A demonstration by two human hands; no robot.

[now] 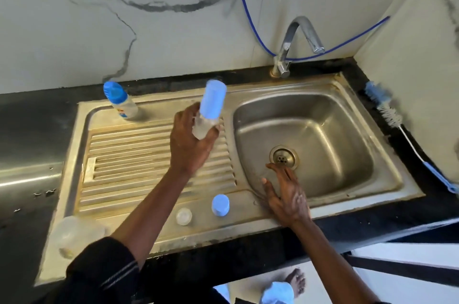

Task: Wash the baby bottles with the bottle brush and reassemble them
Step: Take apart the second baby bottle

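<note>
While the left hand (191, 140) is hovering over the ribbed drainboard, its grip is wrapping round the clear lower body of a baby bottle (210, 107), which is tilting with its blue-capped end pointing up toward one o'clock; the bottle is blurred, so its finer details are not readable. At four o'clock from it, the right hand (285, 194) is reaching over the near edge of the sink (387, 179), its grip wide and holding nothing, fingers straight and spread, the fingertips lying just beside the drain (283, 158); whether they are touching the steel is hard to tell. A second capped bottle (120, 100) is standing upright at ten o'clock on the far corner of the drainboard, well apart from both hands. On the near rim at six o'clock a blue cap (220, 205) is sitting just beside a small clear piece (184, 216), possibly a teat. At eight o'clock an uncapped clear bottle body (74, 234) is lying on its side at the sink's corner. The bottle brush (390, 115) is lying on the dark desk at three o'clock, bristles toward the wall. The tap (298, 43) is rising at one o'clock behind the basin.
</note>
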